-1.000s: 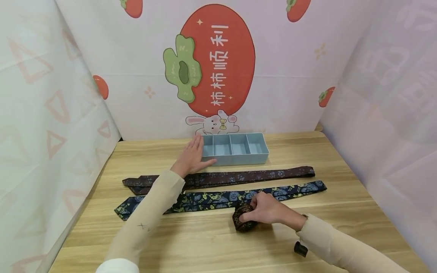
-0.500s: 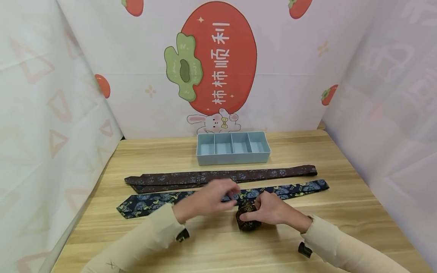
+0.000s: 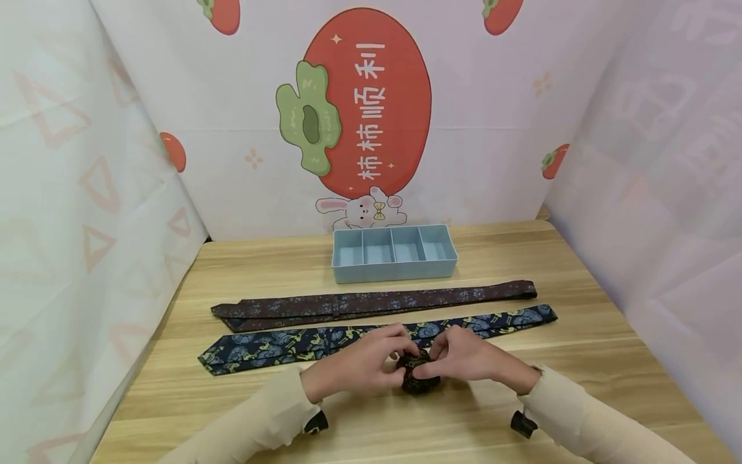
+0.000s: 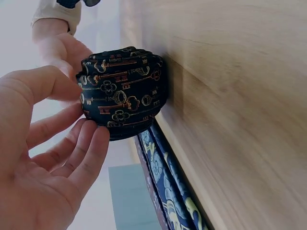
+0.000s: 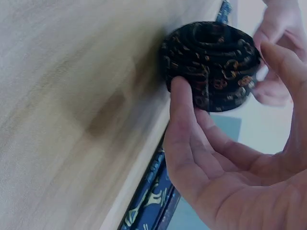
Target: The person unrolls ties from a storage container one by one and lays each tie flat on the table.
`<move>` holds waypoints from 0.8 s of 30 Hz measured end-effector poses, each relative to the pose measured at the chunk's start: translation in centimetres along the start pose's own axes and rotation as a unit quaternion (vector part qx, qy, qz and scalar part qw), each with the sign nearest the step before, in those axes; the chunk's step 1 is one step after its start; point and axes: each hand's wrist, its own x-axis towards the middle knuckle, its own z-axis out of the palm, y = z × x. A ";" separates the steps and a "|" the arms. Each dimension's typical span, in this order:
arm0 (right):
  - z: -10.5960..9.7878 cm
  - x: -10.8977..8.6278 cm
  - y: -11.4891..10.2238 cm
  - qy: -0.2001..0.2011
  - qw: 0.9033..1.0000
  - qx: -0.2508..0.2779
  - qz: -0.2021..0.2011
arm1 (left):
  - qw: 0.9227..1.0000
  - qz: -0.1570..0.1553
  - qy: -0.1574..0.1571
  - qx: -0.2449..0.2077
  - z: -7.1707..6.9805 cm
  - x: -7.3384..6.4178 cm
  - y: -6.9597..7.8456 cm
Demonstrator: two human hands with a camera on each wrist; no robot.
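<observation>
A dark necktie [image 3: 417, 381] with a pattern of keys is coiled into a thick roll on the table, between both hands. My right hand [image 3: 468, 356] grips the roll from the right, thumb on the near side. From the left my left hand [image 3: 364, 362] holds it, thumb and fingertips against its side. The key pattern on the roll [image 4: 122, 93] is plain in the left wrist view; its coiled layers [image 5: 211, 45] show in the right wrist view. Just behind lies a navy necktie [image 3: 272, 346] with blue and yellow figures, laid out lengthwise and folded.
A maroon floral necktie [image 3: 406, 300] lies stretched out behind the navy one. Farther back stands a light blue box [image 3: 394, 271] with several compartments. A printed cloth backdrop [image 3: 493, 129] rises behind the wooden table [image 3: 371, 438].
My left hand has come from the blue box down to the rolled necktie and taken hold of its left side. My right hand has kept its grip on the roll.
</observation>
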 end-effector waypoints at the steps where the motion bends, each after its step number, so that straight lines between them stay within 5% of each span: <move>1: -0.2 -0.1 0.0 -0.011 1.000 0.010 -0.005 | 1.000 -0.003 0.005 0.001 0.0 -0.2 0.0; 9: -1.1 -0.4 0.7 -0.044 0.996 0.074 -0.037 | 0.998 -0.036 0.055 0.022 0.3 -1.9 0.0; 18: -0.9 -0.1 0.7 0.021 0.994 -0.023 -0.107 | 0.996 -0.050 0.065 0.027 0.4 -4.4 -0.7; 24: 0.4 0.4 -0.6 0.001 0.986 -0.064 -0.155 | 0.996 -0.057 0.065 -0.001 -0.3 -5.1 -0.6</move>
